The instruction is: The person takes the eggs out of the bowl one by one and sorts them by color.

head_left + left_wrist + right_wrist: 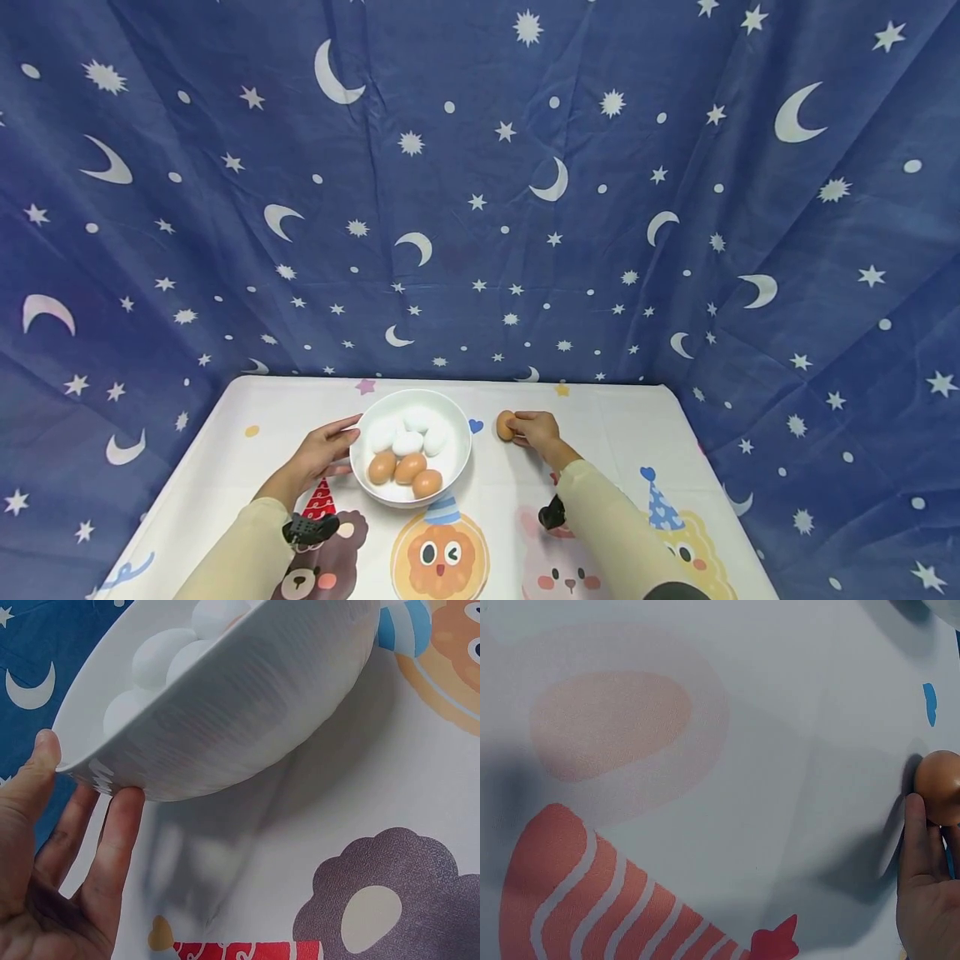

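- I see the right hand [536,429] gripping one smooth, oval brown egg [504,426], right of the bowl [255,712] and apart from it.
- The left hand [321,450] pinches the rim of that single round, glossy white bowl.
- Inside I count four white eggs [407,443] and three brown eggs [410,468].
- Beneath lies a cartoon-printed tablecloth [615,442]; behind, a creased blue star-and-moon curtain [480,100].
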`<action>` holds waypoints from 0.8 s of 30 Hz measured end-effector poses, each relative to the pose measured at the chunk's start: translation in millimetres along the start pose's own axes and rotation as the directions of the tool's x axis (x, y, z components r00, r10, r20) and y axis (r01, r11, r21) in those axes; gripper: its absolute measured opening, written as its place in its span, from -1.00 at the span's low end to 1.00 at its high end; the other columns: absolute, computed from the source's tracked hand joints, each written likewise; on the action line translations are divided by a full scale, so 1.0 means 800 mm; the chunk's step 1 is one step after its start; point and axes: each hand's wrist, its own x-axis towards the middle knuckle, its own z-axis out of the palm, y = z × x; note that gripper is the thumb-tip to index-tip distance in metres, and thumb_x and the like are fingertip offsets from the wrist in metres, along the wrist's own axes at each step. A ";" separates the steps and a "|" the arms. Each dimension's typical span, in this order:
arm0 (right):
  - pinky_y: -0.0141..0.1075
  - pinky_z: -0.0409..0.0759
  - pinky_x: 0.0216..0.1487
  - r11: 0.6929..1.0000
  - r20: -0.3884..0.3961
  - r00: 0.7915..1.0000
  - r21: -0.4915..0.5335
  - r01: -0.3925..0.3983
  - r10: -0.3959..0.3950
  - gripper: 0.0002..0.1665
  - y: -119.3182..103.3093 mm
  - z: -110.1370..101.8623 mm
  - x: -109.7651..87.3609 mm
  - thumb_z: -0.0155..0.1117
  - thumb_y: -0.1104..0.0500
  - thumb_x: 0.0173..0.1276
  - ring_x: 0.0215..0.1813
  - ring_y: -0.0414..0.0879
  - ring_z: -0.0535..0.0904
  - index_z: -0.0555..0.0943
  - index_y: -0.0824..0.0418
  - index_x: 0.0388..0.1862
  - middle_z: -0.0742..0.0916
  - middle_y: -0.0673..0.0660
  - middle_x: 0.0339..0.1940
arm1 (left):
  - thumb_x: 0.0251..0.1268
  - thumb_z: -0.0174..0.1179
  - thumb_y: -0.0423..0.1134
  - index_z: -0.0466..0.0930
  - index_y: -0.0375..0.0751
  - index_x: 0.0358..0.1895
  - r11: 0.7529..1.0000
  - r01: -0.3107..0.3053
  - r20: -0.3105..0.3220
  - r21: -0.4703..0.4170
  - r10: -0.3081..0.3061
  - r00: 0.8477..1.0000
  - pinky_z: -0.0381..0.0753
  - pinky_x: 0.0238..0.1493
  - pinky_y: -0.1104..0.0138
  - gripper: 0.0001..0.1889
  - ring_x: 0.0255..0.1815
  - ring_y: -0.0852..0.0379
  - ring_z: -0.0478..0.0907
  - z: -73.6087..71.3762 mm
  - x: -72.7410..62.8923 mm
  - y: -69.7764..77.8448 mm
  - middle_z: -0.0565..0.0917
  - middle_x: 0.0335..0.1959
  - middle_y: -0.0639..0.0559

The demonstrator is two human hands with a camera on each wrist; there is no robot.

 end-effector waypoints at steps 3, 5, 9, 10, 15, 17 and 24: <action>-0.27 0.79 -0.17 1.000 0.004 1.000 -0.012 -0.003 0.003 -0.50 -0.001 0.000 -0.002 0.41 0.30 0.26 -0.22 -0.07 0.72 0.58 0.44 0.17 0.73 0.37 -0.01 | 0.48 0.11 -0.02 0.23 -0.06 0.51 1.000 0.007 -0.006 0.002 -0.007 1.000 0.78 -0.08 0.16 -0.39 0.26 -0.25 0.51 0.001 0.000 0.000 0.38 0.38 -0.36; -0.26 0.78 -0.15 1.000 0.008 1.000 -0.015 -0.002 0.002 -0.49 -0.002 0.000 -0.004 0.40 0.30 0.27 -0.20 -0.06 0.72 0.58 0.44 0.18 0.72 0.38 0.02 | 0.48 0.11 -0.03 0.24 -0.03 0.50 1.000 0.013 -0.013 0.001 -0.013 1.000 0.78 -0.08 0.17 -0.40 0.28 -0.26 0.50 0.001 0.000 0.000 0.38 0.38 -0.35; -0.22 0.78 -0.09 1.000 0.025 1.000 -0.013 -0.002 0.002 -0.48 -0.003 -0.001 -0.008 0.39 0.29 0.28 -0.17 -0.04 0.73 0.56 0.44 0.21 0.71 0.38 0.05 | 0.49 0.10 -0.03 0.25 -0.02 0.50 1.000 0.017 -0.017 0.003 -0.017 1.000 0.78 -0.08 0.17 -0.42 0.29 -0.27 0.48 0.000 0.001 -0.001 0.38 0.38 -0.35; -0.21 0.77 -0.08 1.000 0.029 1.000 -0.005 -0.005 0.005 -0.47 -0.004 -0.002 -0.008 0.39 0.29 0.28 -0.16 -0.03 0.73 0.56 0.44 0.21 0.71 0.38 0.05 | 0.49 0.09 -0.04 0.24 -0.02 0.50 1.000 0.015 -0.015 0.005 -0.015 1.000 0.78 -0.08 0.17 -0.42 0.30 -0.27 0.48 0.000 0.002 -0.001 0.38 0.38 -0.35; -0.18 0.77 -0.05 1.000 0.053 0.999 0.018 0.002 -0.003 -0.45 -0.004 -0.002 -0.007 0.38 0.31 0.28 -0.11 0.01 0.73 0.53 0.47 0.23 0.72 0.37 0.04 | 0.50 0.09 -0.04 0.23 -0.05 0.51 1.000 0.010 -0.007 -0.001 -0.010 1.000 0.77 -0.07 0.14 -0.41 0.28 -0.27 0.49 0.000 0.001 0.000 0.38 0.38 -0.35; -0.18 0.77 -0.05 1.000 0.054 0.999 0.024 0.001 -0.003 -0.46 -0.003 -0.002 -0.006 0.38 0.31 0.28 -0.12 0.00 0.73 0.53 0.47 0.22 0.72 0.37 0.04 | 0.49 0.09 -0.03 0.23 -0.06 0.51 1.000 0.007 0.000 -0.003 -0.007 1.000 0.77 -0.07 0.13 -0.40 0.28 -0.27 0.50 0.000 0.001 -0.001 0.39 0.37 -0.35; -0.19 0.77 -0.06 1.000 0.045 0.999 -0.018 -0.019 0.020 -0.44 -0.005 -0.005 -0.005 0.39 0.25 0.29 -0.16 -0.08 0.71 0.53 0.42 0.24 0.74 0.32 0.00 | 0.50 0.09 -0.05 0.23 -0.06 0.51 1.000 0.013 -0.010 -0.008 -0.013 1.000 0.77 -0.08 0.14 -0.42 0.27 -0.26 0.50 0.001 0.000 0.001 0.39 0.37 -0.35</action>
